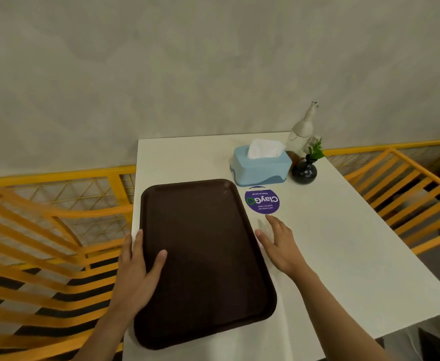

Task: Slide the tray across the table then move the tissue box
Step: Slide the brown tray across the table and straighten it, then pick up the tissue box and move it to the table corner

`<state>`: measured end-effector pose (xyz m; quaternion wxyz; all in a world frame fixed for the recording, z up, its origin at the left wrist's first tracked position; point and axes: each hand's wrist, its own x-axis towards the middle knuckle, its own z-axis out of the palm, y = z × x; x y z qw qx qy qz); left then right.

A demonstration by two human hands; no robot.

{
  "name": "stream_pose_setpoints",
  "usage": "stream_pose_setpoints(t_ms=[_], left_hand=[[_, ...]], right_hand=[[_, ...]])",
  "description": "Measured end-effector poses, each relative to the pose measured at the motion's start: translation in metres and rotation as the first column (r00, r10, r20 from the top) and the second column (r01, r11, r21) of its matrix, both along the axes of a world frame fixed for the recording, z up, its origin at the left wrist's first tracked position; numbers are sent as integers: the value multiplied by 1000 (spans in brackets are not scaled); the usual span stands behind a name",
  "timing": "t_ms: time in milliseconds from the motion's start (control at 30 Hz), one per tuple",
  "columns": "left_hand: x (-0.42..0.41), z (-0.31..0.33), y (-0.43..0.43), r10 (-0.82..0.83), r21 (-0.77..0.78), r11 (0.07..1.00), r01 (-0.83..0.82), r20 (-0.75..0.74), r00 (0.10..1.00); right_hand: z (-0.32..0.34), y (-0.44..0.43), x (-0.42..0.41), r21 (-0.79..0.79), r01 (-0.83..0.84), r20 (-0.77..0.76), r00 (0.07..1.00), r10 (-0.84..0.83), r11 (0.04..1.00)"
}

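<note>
Grip loose both sides: left hand flat along the tray's left rim, thumb over onto its surface, fingers straight. Right hand spread, fingers apart, just beside the right rim, contact unclear. Tray lies at the counter's near left; tissue box sits just past its far right corner. Likely the slide step; next calls for an even push across, clear of the box.

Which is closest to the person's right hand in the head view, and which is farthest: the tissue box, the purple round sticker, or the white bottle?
1. Purple round sticker, on the table just beyond the right hand.
2. Tissue box, behind the sticker.
3. White bottle, at the table's far right corner.
</note>
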<state>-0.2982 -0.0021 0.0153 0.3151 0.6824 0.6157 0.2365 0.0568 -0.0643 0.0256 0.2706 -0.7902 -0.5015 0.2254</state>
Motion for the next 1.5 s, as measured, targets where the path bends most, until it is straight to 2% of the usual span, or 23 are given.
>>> stream_pose_setpoints(t_ms=[167, 300, 533, 800, 967, 1167, 1500], left_hand=[[49, 17, 20, 7, 56, 998, -8, 4, 1000], [110, 29, 37, -57, 108, 993, 51, 51, 997], [219, 49, 83, -10, 88, 996, -10, 224, 974], [304, 39, 147, 33, -30, 999, -27, 226, 973], [331, 31, 175, 19, -77, 997, -3, 206, 978], [338, 19, 189, -13, -60, 998, 26, 216, 976], [329, 25, 191, -43, 19, 999, 40, 270, 962]], right_hand=[[17, 16, 45, 84, 93, 44, 994, -97, 992], [26, 41, 86, 103, 136, 30, 990, -139, 985], [30, 104, 139, 179, 177, -140, 978, -153, 968], [6, 158, 168, 177, 104, -272, 961, -53, 979], [-7, 174, 177, 121, 86, -302, 952, -46, 989], [-14, 184, 182, 193, 81, -259, 966, -29, 978], [-6, 179, 169, 274, 123, -297, 954, -37, 954]])
